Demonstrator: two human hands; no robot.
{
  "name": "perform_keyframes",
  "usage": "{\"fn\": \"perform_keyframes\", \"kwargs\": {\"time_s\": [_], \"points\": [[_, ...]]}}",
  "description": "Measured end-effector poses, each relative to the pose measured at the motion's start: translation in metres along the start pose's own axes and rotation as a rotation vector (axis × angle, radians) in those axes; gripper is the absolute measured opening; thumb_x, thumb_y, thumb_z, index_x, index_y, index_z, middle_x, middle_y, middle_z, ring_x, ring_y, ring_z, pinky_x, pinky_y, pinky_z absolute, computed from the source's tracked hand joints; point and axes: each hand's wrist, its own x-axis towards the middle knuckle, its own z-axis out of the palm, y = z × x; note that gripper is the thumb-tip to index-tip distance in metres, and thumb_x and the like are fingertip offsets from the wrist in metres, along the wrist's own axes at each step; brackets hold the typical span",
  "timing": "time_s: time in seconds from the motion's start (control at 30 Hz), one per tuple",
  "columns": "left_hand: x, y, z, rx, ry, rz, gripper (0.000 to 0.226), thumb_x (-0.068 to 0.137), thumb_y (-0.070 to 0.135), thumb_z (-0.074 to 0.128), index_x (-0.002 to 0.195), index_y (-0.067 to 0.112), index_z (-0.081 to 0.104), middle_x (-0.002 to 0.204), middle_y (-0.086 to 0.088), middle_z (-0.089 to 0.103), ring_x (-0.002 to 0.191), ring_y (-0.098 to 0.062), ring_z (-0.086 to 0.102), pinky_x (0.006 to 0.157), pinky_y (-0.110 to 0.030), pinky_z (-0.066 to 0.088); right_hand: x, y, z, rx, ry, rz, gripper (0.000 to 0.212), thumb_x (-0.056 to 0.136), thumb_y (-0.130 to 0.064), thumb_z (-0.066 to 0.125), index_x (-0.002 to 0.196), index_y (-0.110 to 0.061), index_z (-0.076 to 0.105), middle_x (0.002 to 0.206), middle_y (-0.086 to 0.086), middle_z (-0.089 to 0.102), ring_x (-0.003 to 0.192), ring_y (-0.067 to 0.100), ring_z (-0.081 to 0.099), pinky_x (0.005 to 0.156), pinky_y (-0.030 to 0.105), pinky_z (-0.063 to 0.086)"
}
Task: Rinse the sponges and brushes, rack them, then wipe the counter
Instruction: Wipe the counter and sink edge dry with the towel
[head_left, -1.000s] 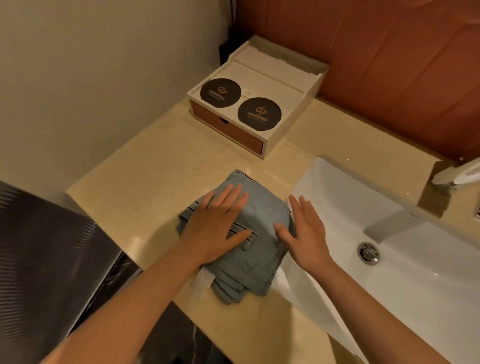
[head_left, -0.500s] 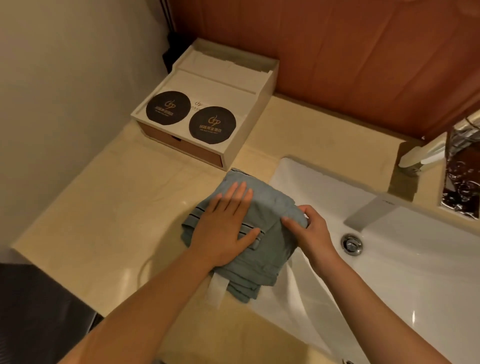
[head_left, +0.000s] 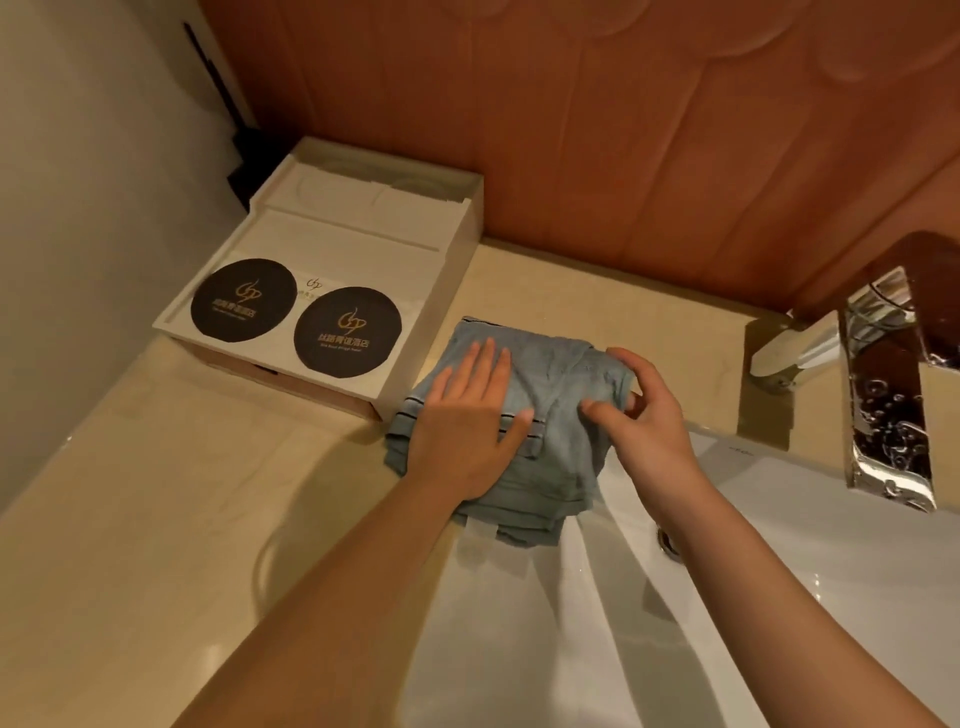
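A folded grey-blue cloth (head_left: 558, 395) with a dark stripe lies on the beige counter (head_left: 182, 519), at the left rim of the white sink (head_left: 779, 597). My left hand (head_left: 467, 421) presses flat on the cloth's left half, fingers straight. My right hand (head_left: 641, 410) grips the cloth's right edge, thumb on top and fingers curled round the bunched fabric over the sink rim. No sponges or brushes are in view.
A white tray box (head_left: 343, 280) with two black round coasters (head_left: 347, 331) stands at the back left against the wall, close to the cloth. A chrome tap (head_left: 878, 374) sits at the right behind the sink. Brown wall panels (head_left: 623, 130) close the back.
The cloth has slid away from me toward the tray box under both hands. My right hand went from lying flat to gripping the cloth's right edge. The camera view shifted right.
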Motion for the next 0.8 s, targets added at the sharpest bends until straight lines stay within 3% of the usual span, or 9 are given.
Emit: {"fn": "perform_keyframes", "kwargs": {"time_s": [0.07, 0.17, 0.3, 0.33, 0.43, 0.53, 0.6, 0.7, 0.8], "points": [[0.014, 0.001, 0.004, 0.021, 0.036, -0.002, 0.068, 0.094, 0.053, 0.017, 0.141, 0.007, 0.037, 0.148, -0.012, 0.038, 0.137, -0.024, 0.035, 0.108, -0.042, 0.034, 0.011, -0.008, 0.000, 0.000, 0.002, -0.016, 0.054, 0.084, 0.007, 0.054, 0.129, -0.021, 0.042, 0.091, -0.001, 0.064, 0.070, -0.003, 0.063, 0.064, 0.009, 0.052], [0.034, 0.002, 0.006, 0.009, 0.046, -0.044, 0.068, 0.096, 0.051, 0.015, 0.138, 0.006, 0.043, 0.143, -0.014, 0.044, 0.133, -0.024, 0.042, 0.105, -0.043, 0.040, 0.026, -0.019, 0.001, -0.029, 0.004, -0.032, 0.055, 0.086, 0.008, 0.051, 0.131, -0.021, 0.040, 0.085, -0.003, 0.064, 0.066, -0.002, 0.063, 0.062, 0.010, 0.052], [0.071, 0.005, 0.008, 0.017, -0.019, -0.073, 0.077, 0.087, 0.057, 0.003, 0.149, 0.013, 0.009, 0.158, -0.006, 0.007, 0.146, -0.016, 0.007, 0.117, -0.035, 0.006, 0.056, -0.029, -0.002, -0.034, 0.074, -0.018, 0.055, 0.087, 0.007, 0.049, 0.133, -0.021, 0.041, 0.083, -0.006, 0.062, 0.072, 0.007, 0.061, 0.067, 0.022, 0.052], [0.078, 0.005, 0.010, 0.005, -0.017, -0.094, 0.078, 0.086, 0.058, 0.003, 0.149, 0.013, 0.007, 0.159, -0.006, 0.005, 0.146, -0.017, 0.005, 0.117, -0.035, 0.004, 0.063, -0.030, -0.003, -0.042, 0.087, -0.022, 0.055, 0.087, 0.007, 0.049, 0.133, -0.021, 0.040, 0.083, -0.006, 0.061, 0.074, 0.009, 0.060, 0.070, 0.024, 0.051], [0.096, 0.010, 0.013, -0.008, 0.072, -0.122, 0.079, 0.084, 0.056, 0.013, 0.143, 0.006, 0.033, 0.150, -0.014, 0.032, 0.139, -0.026, 0.032, 0.112, -0.042, 0.024, 0.083, -0.031, -0.007, -0.105, 0.110, -0.050, 0.055, 0.088, 0.006, 0.050, 0.136, -0.019, 0.040, 0.084, -0.012, 0.057, 0.071, -0.001, 0.059, 0.068, 0.014, 0.049], [0.111, 0.010, 0.014, -0.011, 0.036, -0.103, 0.090, 0.076, 0.060, -0.001, 0.148, 0.010, 0.018, 0.157, -0.010, 0.016, 0.145, -0.021, 0.015, 0.116, -0.038, 0.011, 0.098, -0.029, -0.010, -0.151, 0.135, -0.086, 0.054, 0.088, 0.006, 0.049, 0.136, -0.016, 0.039, 0.088, -0.017, 0.052, 0.065, -0.020, 0.055, 0.060, 0.000, 0.044], [0.119, 0.011, 0.011, -0.035, -0.002, -0.105, 0.091, 0.074, 0.061, -0.007, 0.149, 0.013, 0.008, 0.159, -0.006, 0.005, 0.146, -0.018, 0.004, 0.116, -0.035, 0.003, 0.106, -0.028, -0.011, -0.187, 0.156, -0.092, 0.053, 0.089, 0.003, 0.049, 0.137, -0.014, 0.039, 0.102, -0.011, 0.053, 0.074, -0.011, 0.055, 0.063, 0.000, 0.041], [0.126, 0.010, 0.011, -0.036, -0.002, -0.106, 0.081, 0.082, 0.058, 0.007, 0.150, 0.013, 0.006, 0.159, -0.006, 0.003, 0.147, -0.017, 0.001, 0.117, -0.035, 0.001, 0.114, -0.027, -0.011, -0.240, 0.160, -0.085, 0.053, 0.090, -0.001, 0.050, 0.139, -0.013, 0.037, 0.120, -0.002, 0.049, 0.101, 0.000, 0.048, 0.080, 0.007, 0.038], [0.129, 0.009, 0.014, -0.012, 0.027, -0.107, 0.080, 0.083, 0.058, 0.004, 0.149, 0.014, 0.009, 0.159, -0.006, 0.006, 0.147, -0.018, 0.004, 0.117, -0.036, 0.004, 0.118, -0.018, -0.008, -0.514, 0.221, -0.133, 0.053, 0.088, -0.009, 0.052, 0.139, -0.012, 0.038, 0.139, 0.009, 0.042, 0.130, 0.021, 0.037, 0.107, 0.027, 0.029]]}}
